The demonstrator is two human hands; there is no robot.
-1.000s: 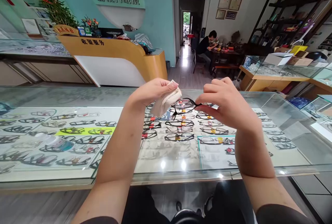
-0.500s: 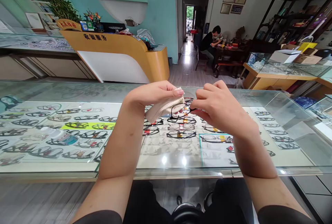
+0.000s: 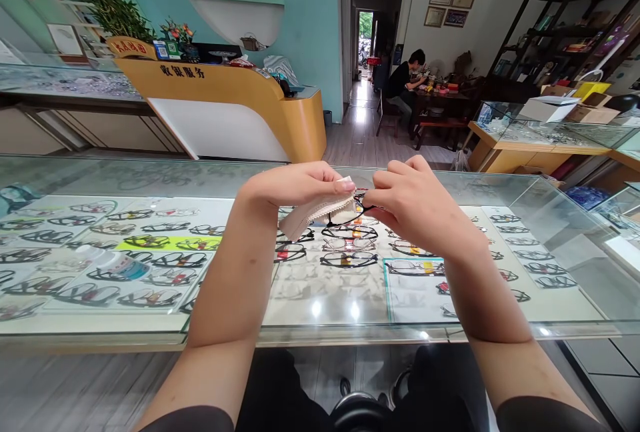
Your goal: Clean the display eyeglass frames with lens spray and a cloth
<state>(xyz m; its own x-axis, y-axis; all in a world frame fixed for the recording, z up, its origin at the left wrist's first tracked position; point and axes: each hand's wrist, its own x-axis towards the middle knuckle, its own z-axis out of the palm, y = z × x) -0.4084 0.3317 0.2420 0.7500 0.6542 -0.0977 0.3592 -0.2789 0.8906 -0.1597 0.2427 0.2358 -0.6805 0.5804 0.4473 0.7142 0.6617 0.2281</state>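
My left hand (image 3: 306, 184) is closed on a cream cleaning cloth (image 3: 306, 217) with a zigzag edge, its thumb on top. The cloth is folded over a lens of a dark-framed pair of eyeglasses (image 3: 345, 221). My right hand (image 3: 407, 200) pinches the eyeglasses at their right side, with the fingers curled in. The pair is held above the glass display counter (image 3: 320, 292); cloth and fingers hide much of its frame. Under the glass, directly below my hands, lie several other eyeglasses (image 3: 349, 259) in a column.
A white bottle with a blue label (image 3: 113, 262) lies tilted on the counter at left. Beyond stands a yellow and white cashier desk (image 3: 220, 105). A person (image 3: 406, 89) sits at a dark table at the back. Boxes (image 3: 550, 109) rest on another glass case at right.
My right hand has shifted slightly left, bringing the eyeglasses closer to my left hand. The cloth now covers more of the lens. My left hand has sunk a little.
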